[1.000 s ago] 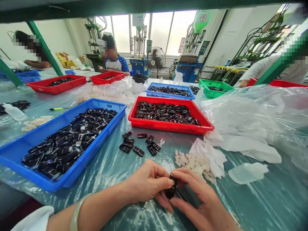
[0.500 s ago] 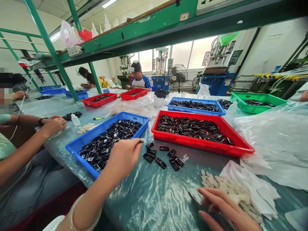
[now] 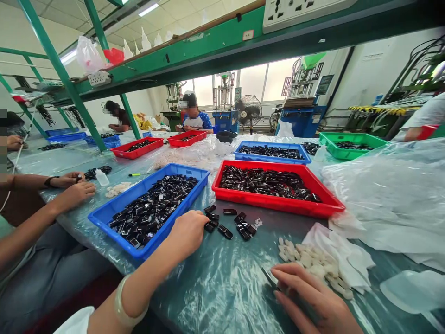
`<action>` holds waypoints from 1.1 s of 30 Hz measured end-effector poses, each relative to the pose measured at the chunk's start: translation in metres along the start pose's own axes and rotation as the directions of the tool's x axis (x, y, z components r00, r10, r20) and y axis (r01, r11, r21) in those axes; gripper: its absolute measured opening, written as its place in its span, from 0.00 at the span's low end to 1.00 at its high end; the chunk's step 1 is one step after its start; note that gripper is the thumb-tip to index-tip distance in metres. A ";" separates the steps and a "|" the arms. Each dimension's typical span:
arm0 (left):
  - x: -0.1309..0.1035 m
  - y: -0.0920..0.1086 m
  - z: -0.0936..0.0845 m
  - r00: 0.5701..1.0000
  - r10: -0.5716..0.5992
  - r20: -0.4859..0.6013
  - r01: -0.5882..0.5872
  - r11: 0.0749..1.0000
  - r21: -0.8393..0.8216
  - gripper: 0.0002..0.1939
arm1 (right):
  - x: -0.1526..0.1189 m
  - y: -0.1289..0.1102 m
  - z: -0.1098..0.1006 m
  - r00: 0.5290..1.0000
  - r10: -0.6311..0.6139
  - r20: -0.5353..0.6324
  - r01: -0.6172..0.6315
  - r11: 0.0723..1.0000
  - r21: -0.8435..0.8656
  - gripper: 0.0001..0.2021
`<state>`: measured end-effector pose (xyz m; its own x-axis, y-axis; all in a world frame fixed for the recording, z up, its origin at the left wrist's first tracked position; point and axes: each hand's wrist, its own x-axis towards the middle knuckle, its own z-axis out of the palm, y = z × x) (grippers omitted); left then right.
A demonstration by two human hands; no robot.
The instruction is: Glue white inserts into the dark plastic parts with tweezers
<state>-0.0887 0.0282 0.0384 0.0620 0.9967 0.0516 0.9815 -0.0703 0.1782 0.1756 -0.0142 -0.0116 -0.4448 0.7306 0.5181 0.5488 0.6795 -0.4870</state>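
Observation:
My left hand (image 3: 188, 232) reaches over the table beside the blue tray (image 3: 200, 197), fingers bent together. Its fingertips meet the edge of a loose group of glossy black plastic pieces (image 3: 225, 231); what they pinch, if anything, is hidden. In my right hand (image 3: 309, 294), low at the right, a pair of dark tweezers (image 3: 269, 278) sits between thumb and fingers, tips pointing up and left. Off-white finger cots (image 3: 306, 257) lie heaped just beyond this hand, next to a crumpled white cloth (image 3: 351, 260). Small white bits (image 3: 257, 223) rest by the black pieces.
A red tray (image 3: 278, 205) full of black pieces stands ahead, with another blue tray (image 3: 274, 158) and a green tray (image 3: 361, 154) behind it. Clear plastic sheeting (image 3: 385, 195) bulges at the right. A co-worker's hands (image 3: 74, 192) are at left, near a small bottle (image 3: 102, 177).
My left hand has come down from beside the blue tray's rim to the loose black pieces. My right hand still holds the tweezers, its fingers closer together. The whole view has shifted slightly.

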 end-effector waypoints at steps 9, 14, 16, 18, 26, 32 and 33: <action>0.007 0.031 0.016 0.976 0.143 0.162 -0.086 0.944 -0.318 0.10 | 0.001 -0.003 -0.001 0.998 0.063 0.014 -0.064 0.995 0.073 0.08; 0.006 0.066 0.002 0.881 0.333 0.336 -0.012 0.726 -0.688 0.17 | 0.001 -0.006 -0.004 0.995 0.098 0.026 -0.100 0.986 0.137 0.09; 0.009 0.075 0.004 0.845 0.381 0.375 0.067 0.620 -0.782 0.18 | 0.004 -0.007 -0.005 0.995 0.096 0.019 -0.098 0.984 0.146 0.09; 0.013 0.080 0.010 0.820 0.398 0.411 0.205 0.467 -0.860 0.18 | 0.006 -0.008 -0.005 0.995 0.094 0.024 -0.097 0.984 0.147 0.08; 0.011 0.071 0.030 0.762 0.410 0.501 0.465 0.190 -0.864 0.16 | 0.008 -0.005 -0.003 0.989 0.098 0.115 -0.122 0.968 0.221 0.09; 0.009 0.072 0.025 0.751 0.395 0.530 0.479 0.226 -0.848 0.17 | 0.007 -0.004 -0.002 0.985 0.110 0.135 -0.141 0.960 0.242 0.09; 0.009 0.072 0.025 0.750 0.392 0.532 0.483 0.225 -0.846 0.17 | 0.007 -0.004 -0.002 0.985 0.110 0.134 -0.140 0.960 0.241 0.10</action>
<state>-0.0125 0.0335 0.0271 0.5276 0.7415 -0.4145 0.0976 0.4318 0.8967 0.1716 -0.0122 -0.0046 -0.4729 0.8032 0.3622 0.4185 0.5665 -0.7098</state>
